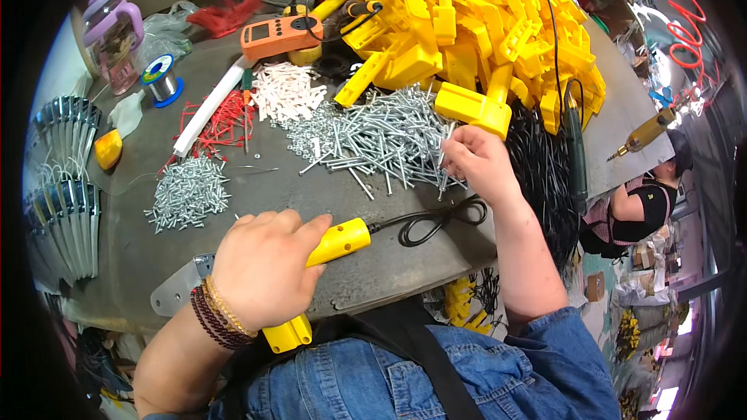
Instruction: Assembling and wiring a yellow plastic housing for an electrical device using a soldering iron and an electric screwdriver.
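Note:
My left hand [268,268] is closed around a yellow plastic tool housing [348,239], whose handle end points right. Its lower yellow part shows below my wrist, against my denim clothing. A black cord [443,220] leaves the handle and lies looped on the table. A flat grey metal plate [175,289] sticks out left of my left hand; whether it joins the housing is hidden. My right hand [481,163] pinches at the right edge of a heap of long silver screws [389,131]. What its fingertips hold, if anything, cannot be made out.
Yellow plastic housings [475,23] are heaped at the back. Short screws [188,194], red wires [220,126] and white pieces [286,92] lie left. An orange meter [280,36], a solder spool [162,82] and an electric screwdriver [574,148] are around. Another person [642,206] is at right.

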The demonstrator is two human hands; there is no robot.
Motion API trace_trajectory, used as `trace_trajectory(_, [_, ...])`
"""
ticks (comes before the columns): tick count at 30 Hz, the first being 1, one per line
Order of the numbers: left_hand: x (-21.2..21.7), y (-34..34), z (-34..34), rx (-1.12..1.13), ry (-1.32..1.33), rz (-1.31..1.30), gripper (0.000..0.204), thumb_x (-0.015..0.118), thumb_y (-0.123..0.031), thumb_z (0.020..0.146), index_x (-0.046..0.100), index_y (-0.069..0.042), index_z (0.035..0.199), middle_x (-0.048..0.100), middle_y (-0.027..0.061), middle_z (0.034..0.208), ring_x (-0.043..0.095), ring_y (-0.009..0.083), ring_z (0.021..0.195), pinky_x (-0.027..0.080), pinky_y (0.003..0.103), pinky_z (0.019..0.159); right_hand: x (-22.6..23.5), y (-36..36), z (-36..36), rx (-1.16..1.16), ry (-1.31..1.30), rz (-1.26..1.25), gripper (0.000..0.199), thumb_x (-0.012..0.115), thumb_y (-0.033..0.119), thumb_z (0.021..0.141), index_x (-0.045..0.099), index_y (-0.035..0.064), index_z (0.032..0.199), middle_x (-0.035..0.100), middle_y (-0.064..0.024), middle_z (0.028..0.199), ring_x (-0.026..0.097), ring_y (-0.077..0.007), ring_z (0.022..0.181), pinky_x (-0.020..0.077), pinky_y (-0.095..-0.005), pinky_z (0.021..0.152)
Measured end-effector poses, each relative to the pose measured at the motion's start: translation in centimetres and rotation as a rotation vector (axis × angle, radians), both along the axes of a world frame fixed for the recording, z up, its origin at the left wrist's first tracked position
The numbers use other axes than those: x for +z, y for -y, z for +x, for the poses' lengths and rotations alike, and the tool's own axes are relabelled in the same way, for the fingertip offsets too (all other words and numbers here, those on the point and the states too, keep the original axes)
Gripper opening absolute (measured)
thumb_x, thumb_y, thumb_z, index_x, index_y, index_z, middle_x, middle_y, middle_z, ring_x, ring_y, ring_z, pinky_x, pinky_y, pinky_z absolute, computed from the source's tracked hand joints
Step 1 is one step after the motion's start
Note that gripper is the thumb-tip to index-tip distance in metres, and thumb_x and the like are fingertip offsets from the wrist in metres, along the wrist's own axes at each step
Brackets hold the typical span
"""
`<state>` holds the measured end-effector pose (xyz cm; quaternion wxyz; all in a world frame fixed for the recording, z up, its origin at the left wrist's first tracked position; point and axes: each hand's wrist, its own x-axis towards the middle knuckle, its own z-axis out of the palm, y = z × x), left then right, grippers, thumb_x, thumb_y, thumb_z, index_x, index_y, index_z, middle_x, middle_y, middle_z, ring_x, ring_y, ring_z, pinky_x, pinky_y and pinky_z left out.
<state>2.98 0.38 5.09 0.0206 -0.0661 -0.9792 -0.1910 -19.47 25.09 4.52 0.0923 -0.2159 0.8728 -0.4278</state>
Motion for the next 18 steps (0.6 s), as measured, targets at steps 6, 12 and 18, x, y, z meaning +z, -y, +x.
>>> trace_trajectory(6, [-0.1,-0.5,0.3,0.031,-0.012,-0.018,0.053,0.073,-0.025,0.078,0.061,-0.009,0.127,0.061,0.0109,0.094,0.062,0.0316,0.091,0.048,0.043,0.084,-1.2,2.0,0.7,0.232,0.568,-0.411,0.012,0.05,0.013,0.102,0.052,0.0052,0.093,0.071,-0.0157,0.098,0.071,-0.0201,0.087,0.0547,-0.0282,0.071])
trace_trajectory(12, [0.3,-0.2,0.6,0.053,-0.423,0.151,0.051,0.079,-0.025,0.078,0.062,-0.005,0.122,0.065,0.0079,0.095,0.064,0.0241,0.086,0.05,0.036,0.083,1.8,5.1,6.1,0.592,0.529,-0.454,0.011,0.049,0.015,0.104,0.048,0.0052,0.101,0.056,-0.0015,0.081,0.054,-0.0091,0.066,0.0473,-0.0238,0.06])
trace_trajectory(18, [1.8,1.0,1.1,0.198,0.011,1.346,0.017,0.072,-0.008,0.092,0.061,0.0,0.102,0.067,0.0029,0.087,0.063,0.0071,0.079,0.052,0.023,0.072,3.5,7.8,10.6,0.769,0.695,-0.395,0.014,0.053,0.018,0.104,0.051,0.004,0.105,0.05,0.0019,0.083,0.046,-0.0055,0.076,0.0412,-0.023,0.066])
